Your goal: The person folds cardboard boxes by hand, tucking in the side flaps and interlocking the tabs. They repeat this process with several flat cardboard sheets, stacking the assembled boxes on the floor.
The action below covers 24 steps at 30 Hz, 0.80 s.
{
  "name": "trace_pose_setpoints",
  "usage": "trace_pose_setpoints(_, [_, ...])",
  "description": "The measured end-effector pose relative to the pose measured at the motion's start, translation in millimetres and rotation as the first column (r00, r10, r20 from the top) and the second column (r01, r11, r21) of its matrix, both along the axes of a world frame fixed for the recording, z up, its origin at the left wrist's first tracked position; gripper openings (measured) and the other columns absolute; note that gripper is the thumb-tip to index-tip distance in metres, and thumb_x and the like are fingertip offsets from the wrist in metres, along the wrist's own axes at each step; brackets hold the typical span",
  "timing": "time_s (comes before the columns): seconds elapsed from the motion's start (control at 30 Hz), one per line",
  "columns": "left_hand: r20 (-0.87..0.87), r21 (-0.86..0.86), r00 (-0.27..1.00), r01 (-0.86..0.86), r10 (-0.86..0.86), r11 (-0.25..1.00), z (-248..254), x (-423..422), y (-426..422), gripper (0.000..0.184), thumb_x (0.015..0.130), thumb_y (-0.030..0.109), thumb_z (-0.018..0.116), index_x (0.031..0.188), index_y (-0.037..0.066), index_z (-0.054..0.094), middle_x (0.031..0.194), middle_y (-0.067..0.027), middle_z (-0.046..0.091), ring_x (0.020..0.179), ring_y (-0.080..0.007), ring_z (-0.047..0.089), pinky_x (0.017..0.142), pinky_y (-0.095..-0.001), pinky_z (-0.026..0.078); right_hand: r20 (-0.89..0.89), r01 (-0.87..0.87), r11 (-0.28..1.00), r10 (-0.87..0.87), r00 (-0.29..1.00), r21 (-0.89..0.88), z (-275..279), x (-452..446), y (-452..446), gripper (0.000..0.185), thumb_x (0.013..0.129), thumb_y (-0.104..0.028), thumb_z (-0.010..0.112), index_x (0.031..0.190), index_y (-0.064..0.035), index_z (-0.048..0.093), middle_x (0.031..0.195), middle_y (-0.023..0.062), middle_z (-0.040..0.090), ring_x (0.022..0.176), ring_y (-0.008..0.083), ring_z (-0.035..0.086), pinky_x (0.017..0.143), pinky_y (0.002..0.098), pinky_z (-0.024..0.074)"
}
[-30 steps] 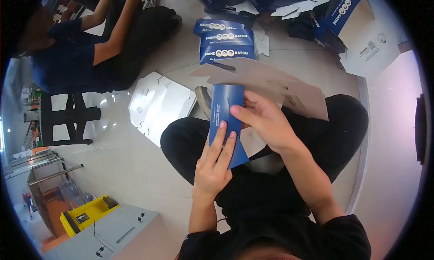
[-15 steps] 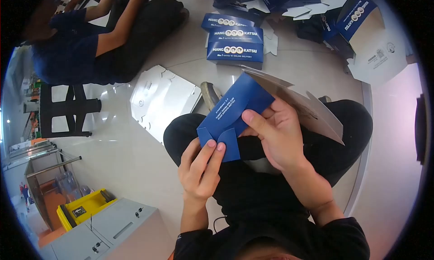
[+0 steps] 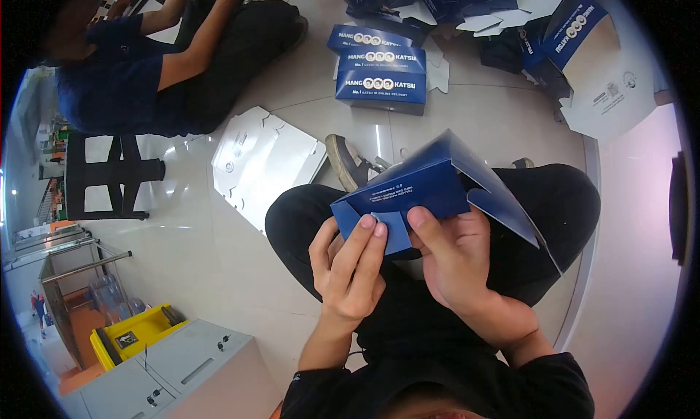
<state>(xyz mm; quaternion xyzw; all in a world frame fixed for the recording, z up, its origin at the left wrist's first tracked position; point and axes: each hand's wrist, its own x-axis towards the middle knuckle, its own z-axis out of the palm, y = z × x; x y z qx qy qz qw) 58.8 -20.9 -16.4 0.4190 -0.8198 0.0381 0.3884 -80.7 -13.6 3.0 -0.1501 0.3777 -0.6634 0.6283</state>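
A partly folded blue cardboard box [image 3: 405, 189] is held above my crossed legs, its printed side turned up and a loose panel slanting off to the right. My left hand [image 3: 348, 269] grips the left end, two fingers pressed on a small folded flap there. At the near right part of the box, my right hand [image 3: 459, 262] holds the edge with the thumb on top; its other fingers are largely hidden.
Several closed blue boxes [image 3: 381, 84] stand in a row ahead. Flat white cardboard sheets [image 3: 262, 164] lie on the floor to the left. Unfolded cartons [image 3: 612, 102] are piled at far right. Another person [image 3: 117, 84] sits at upper left by a black stool [image 3: 117, 175].
The box has tipped and swung so its right end sits lower and its loose panel opens right. My left hand has shifted right with it; the right hand has slid slightly lower.
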Motion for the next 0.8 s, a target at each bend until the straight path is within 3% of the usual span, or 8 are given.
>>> trace_pose_setpoints(0.37, [-0.062,0.008,0.998,-0.007,0.008,1.0,8,-9,4,0.033,0.079,-0.013,0.058,0.109,-0.006,0.067,0.117,-0.0197,0.063,0.102,-0.044,0.062,0.089,-0.0493,0.052,-0.106,0.146,0.977,-0.163,0.981,-0.153,1,10,6,0.023,0.092,0.0,0.064,0.115,0.0024,0.059,0.106,0.007,0.067,0.095,0.0154,0.066,0.083,0.029,0.0563])
trace_pose_setpoints(0.5, [-0.094,0.044,0.996,-0.001,0.005,0.999,11,-11,3,0.033,0.079,-0.013,0.057,0.109,-0.008,0.067,0.12,-0.0224,0.062,0.106,-0.0441,0.06,0.094,-0.0505,0.049,-0.062,0.073,0.986,-0.083,0.995,-0.153,-7,1,14,0.025,0.094,-0.001,0.061,0.119,0.0034,0.056,0.111,0.0084,0.065,0.099,0.0178,0.065,0.087,0.0298,0.0551])
trace_pose_setpoints(0.57, [-0.016,0.148,0.998,0.054,-0.053,0.987,10,-3,2,0.045,0.084,0.001,0.062,0.128,-0.007,0.057,0.138,-0.0275,0.049,0.119,-0.0438,0.054,0.102,-0.0492,0.043,-0.394,-0.089,0.993,0.053,0.917,-0.073,-16,-6,18,0.028,0.096,-0.003,0.058,0.124,0.0031,0.053,0.119,0.0098,0.061,0.107,0.019,0.063,0.089,0.0316,0.0555])
trace_pose_setpoints(0.6, [-0.015,0.147,0.998,0.055,-0.053,0.988,10,-4,0,0.045,0.084,0.001,0.062,0.128,-0.007,0.057,0.138,-0.0275,0.049,0.119,-0.0438,0.054,0.102,-0.0492,0.043,-0.394,-0.089,0.993,0.053,0.918,-0.074,-13,-5,17,0.028,0.096,-0.003,0.058,0.124,0.0031,0.053,0.119,0.0098,0.061,0.107,0.019,0.063,0.089,0.0316,0.0555])
trace_pose_setpoints(0.67, [-0.526,0.331,0.85,0.224,-0.018,0.917,10,-8,-4,0.077,0.081,0.017,0.071,0.147,-0.003,0.036,0.15,-0.0313,0.031,0.126,-0.048,0.049,0.104,-0.0482,0.041,0.123,-0.014,0.985,0.036,0.992,-0.171,-3,0,15,0.03,0.097,-0.006,0.058,0.126,0.0018,0.053,0.123,0.0097,0.06,0.111,0.019,0.061,0.09,0.0338,0.0562])
trace_pose_setpoints(0.7, [-0.683,0.453,0.728,0.367,0.052,0.813,9,-11,-1,0.097,0.088,0.038,0.068,0.155,-0.001,0.01,0.156,-0.0341,0.012,0.138,-0.0472,0.033,0.112,-0.0483,0.031,0.124,-0.018,0.985,0.039,0.991,-0.171,-4,1,15,0.03,0.097,-0.006,0.058,0.126,0.0018,0.053,0.123,0.0097,0.06,0.111,0.019,0.061,0.09,0.0338,0.0562])
trace_pose_setpoints(0.73, [-0.683,0.453,0.728,0.365,0.053,0.813,9,-14,1,0.097,0.088,0.038,0.068,0.155,-0.001,0.01,0.156,-0.0341,0.012,0.138,-0.0472,0.033,0.112,-0.0483,0.031,0.104,-0.017,0.982,0.037,0.994,-0.186,-5,1,14,0.03,0.098,-0.006,0.058,0.127,0.0013,0.053,0.123,0.0093,0.059,0.112,0.0191,0.06,0.09,0.035,0.0565])
trace_pose_setpoints(0.8, [-0.912,0.361,0.389,0.605,0.132,0.709,10,-21,2,0.101,0.09,0.048,0.064,0.154,-0.003,0.004,0.156,-0.0327,0.014,0.143,-0.0432,0.025,0.116,-0.0469,0.022,0.082,-0.013,0.979,0.031,0.996,-0.204,-10,3,14,0.031,0.098,-0.007,0.057,0.127,0.0008,0.053,0.123,0.0089,0.059,0.113,0.0192,0.059,0.091,0.0363,0.0567])
